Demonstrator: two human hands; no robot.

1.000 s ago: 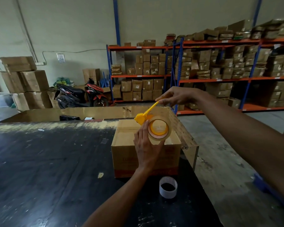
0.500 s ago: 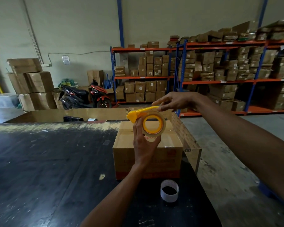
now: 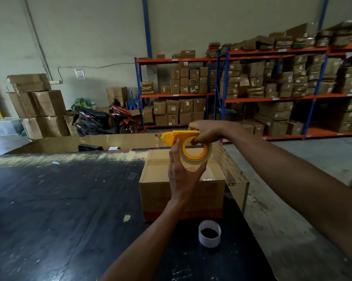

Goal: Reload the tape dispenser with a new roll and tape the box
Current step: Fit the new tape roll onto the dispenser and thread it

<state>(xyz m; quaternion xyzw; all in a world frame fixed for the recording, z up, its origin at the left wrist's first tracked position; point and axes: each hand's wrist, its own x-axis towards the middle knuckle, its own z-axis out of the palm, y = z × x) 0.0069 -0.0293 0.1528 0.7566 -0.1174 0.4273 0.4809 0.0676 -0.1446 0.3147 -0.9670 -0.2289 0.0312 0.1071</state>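
My left hand (image 3: pixel 182 175) holds a clear tape roll (image 3: pixel 197 161) from below and behind, upright above the box. A yellow tape dispenser (image 3: pixel 178 136) sits over the roll, its ring inside the roll's core. My right hand (image 3: pixel 206 131) grips the dispenser's top arm from the right. Below them a closed brown cardboard box (image 3: pixel 160 189) stands on the black table (image 3: pixel 59 209). An empty white tape core (image 3: pixel 209 236) rests upright on the table in front of the box.
A large open cardboard bin (image 3: pixel 102 140) runs along the table's far edge and right side. The concrete floor (image 3: pixel 292 220) drops away right of the table. Beyond are stacked boxes (image 3: pixel 37 104), a parked scooter (image 3: pixel 104 118) and orange shelving (image 3: pixel 272 96) full of cartons.
The dispenser's yellow arm has swung down from tilted to level over the roll. My right hand came down with it. Both hands and the roll sit slightly higher over the box.
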